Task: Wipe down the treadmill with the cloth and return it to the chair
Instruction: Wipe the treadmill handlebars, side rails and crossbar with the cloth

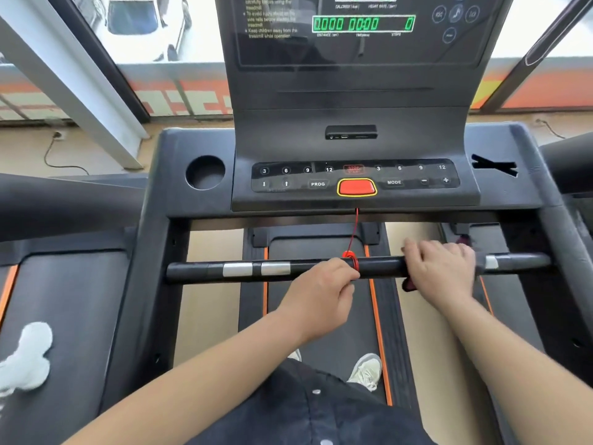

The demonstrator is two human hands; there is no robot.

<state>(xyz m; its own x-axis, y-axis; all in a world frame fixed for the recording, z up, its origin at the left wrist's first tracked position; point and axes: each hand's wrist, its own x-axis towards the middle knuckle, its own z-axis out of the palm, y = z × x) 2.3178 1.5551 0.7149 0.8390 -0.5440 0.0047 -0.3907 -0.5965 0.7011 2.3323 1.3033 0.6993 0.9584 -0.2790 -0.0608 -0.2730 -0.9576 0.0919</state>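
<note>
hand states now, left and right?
Left hand: closed, pinching the red cord at the handlebar.
Right hand: closed over the cloth on the handlebar.

treadmill console (199,200): matt dark grey plastic, finely grained. display panel (353,53) above it: glossy black, reflective. stop button (356,187) on it: glossy red plastic. handlebar (378,266) below it: smooth satin black, with brushed-metal plates (237,269). belt (308,248) below it: matt black, rubbery.
</note>
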